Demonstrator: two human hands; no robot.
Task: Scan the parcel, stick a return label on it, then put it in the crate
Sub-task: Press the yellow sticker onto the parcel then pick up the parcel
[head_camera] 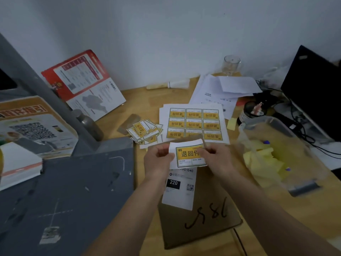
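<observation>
A flat brown cardboard parcel [206, 218] lies on the wooden desk in front of me, with a white shipping label [180, 189] marked 220 and handwritten digits on it. Both hands hold a yellow return label [188, 155] just above the parcel's far end. My left hand [157, 159] pinches its left edge, my right hand [215, 157] pinches its right edge. A sheet of uncut return labels [193, 123] lies beyond, with a pile of cut labels [145, 132] to its left. No crate or scanner can be made out.
A grey metal stand with a flat base [73, 191] fills the left. Printed boards [83, 80] lean at the back left. A clear plastic box [276, 154] of yellow paper scraps sits right, with papers [221, 89], a glass [231, 64], a dark jar [252, 111] and a monitor [313, 89] behind.
</observation>
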